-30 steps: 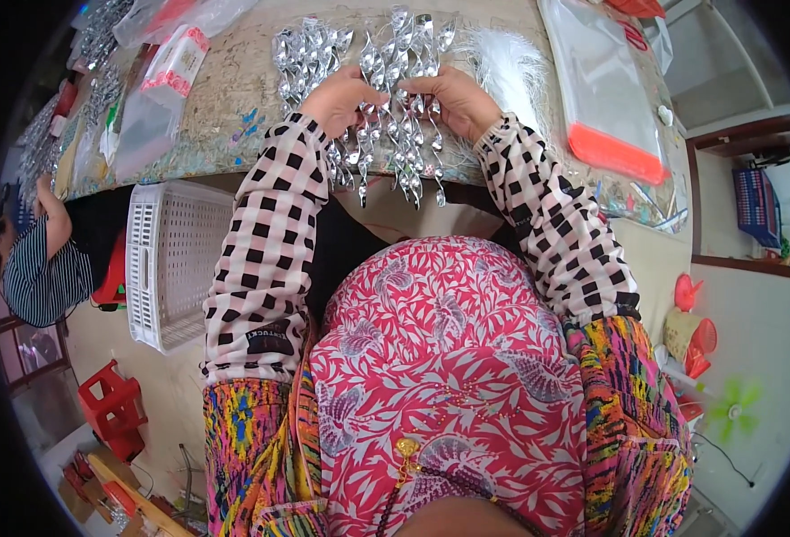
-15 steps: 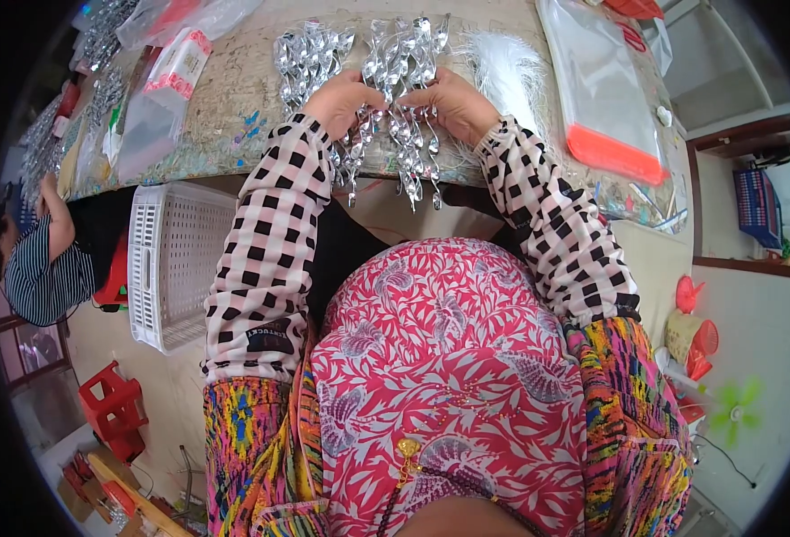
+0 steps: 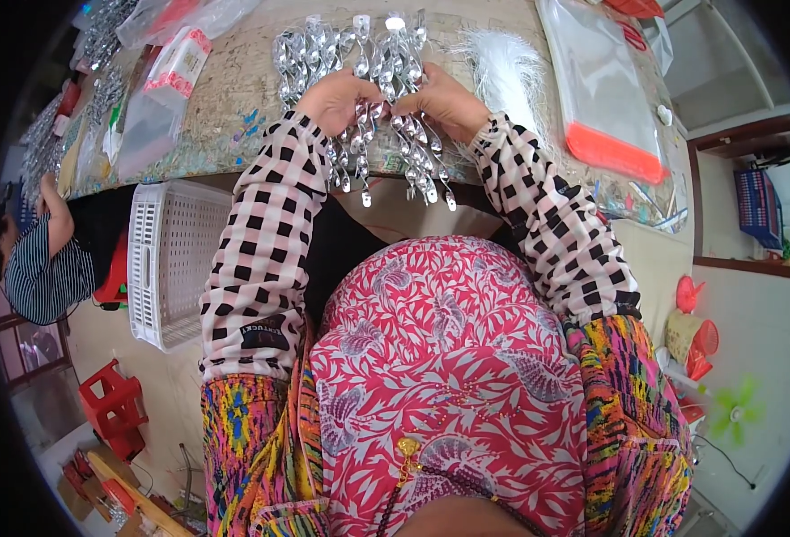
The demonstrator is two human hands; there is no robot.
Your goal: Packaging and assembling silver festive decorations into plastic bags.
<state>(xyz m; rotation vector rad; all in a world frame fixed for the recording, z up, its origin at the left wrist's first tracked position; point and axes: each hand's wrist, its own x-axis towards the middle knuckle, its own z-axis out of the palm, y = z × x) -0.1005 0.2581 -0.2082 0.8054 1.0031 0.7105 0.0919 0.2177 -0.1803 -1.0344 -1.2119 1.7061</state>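
Shiny silver twisted foil strips (image 3: 399,58) lie at the table's front edge, their lower ends hanging over it. My left hand (image 3: 337,100) is closed, pinching some of these strips near their middle. From the other side, my right hand (image 3: 446,103) pinches more of the strips between thumb and fingers. A small gap lies between the two sets of fingertips. Beyond my left hand rests another bunch of silver spirals (image 3: 304,58). Just past my right hand is a bundle of thin white strands (image 3: 507,76).
Clear plastic bags with a red edge (image 3: 617,152) lie at the right of the worn table (image 3: 220,134). At the left are a red-and-white box (image 3: 178,67) and more silver strips. Below stand a white crate (image 3: 176,268) and red stools (image 3: 113,407). Another person (image 3: 50,273) sits far left.
My right hand has shifted slightly left, toward my left hand. The silver strips have turned and spread between my fingers, and their hanging ends sit differently.
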